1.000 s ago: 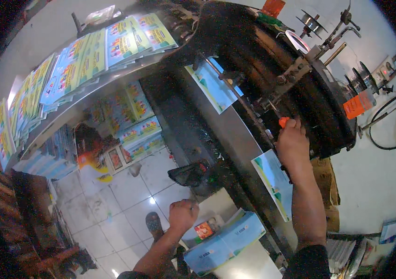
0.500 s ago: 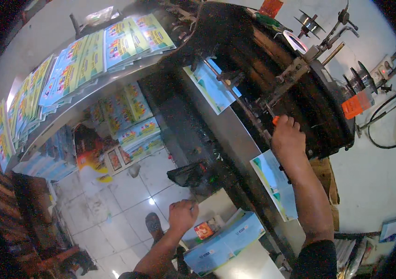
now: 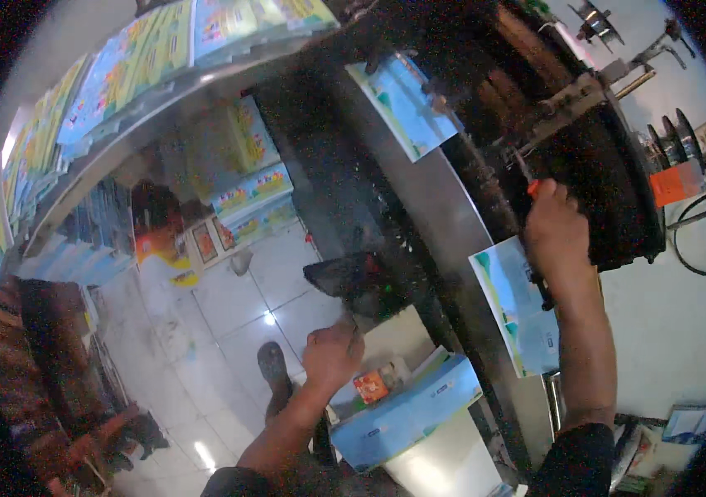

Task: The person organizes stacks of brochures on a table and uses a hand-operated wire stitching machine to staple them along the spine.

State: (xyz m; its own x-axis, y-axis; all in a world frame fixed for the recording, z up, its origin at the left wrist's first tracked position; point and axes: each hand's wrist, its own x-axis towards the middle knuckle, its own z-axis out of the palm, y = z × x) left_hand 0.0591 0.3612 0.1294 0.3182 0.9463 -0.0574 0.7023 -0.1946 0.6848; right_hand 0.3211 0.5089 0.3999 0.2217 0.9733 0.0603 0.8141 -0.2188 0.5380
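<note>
My right hand [image 3: 562, 228] is closed round the orange handle of a screwdriver [image 3: 532, 185]. The tool's thin shaft points up and away into the dark machine [image 3: 609, 207], by a metal bar. Beneath my right wrist lies a blue-and-green printed cover [image 3: 512, 306], on the machine's long metal bed [image 3: 452, 240]. Another printed cover [image 3: 409, 103] lies farther up that bed. My left hand [image 3: 334, 356] is curled closed above the floor; whatever its fingers may hold is hidden. Nearest to it are a small red-orange pack [image 3: 371, 385] and a fanned stack of blue covers [image 3: 407, 414].
Many printed covers [image 3: 129, 83] stand in rows on a curved metal table at the far left. Bundles [image 3: 253, 195] sit beneath it. A black plastic bag [image 3: 336, 275] lies beside the machine. Spools [image 3: 676, 137] and an orange tag [image 3: 676, 184] are at the right.
The view has shifted, so most of the scene sits higher and the machine farther right. My right hand still grips the screwdriver at the bar; my left hand stays curled.
</note>
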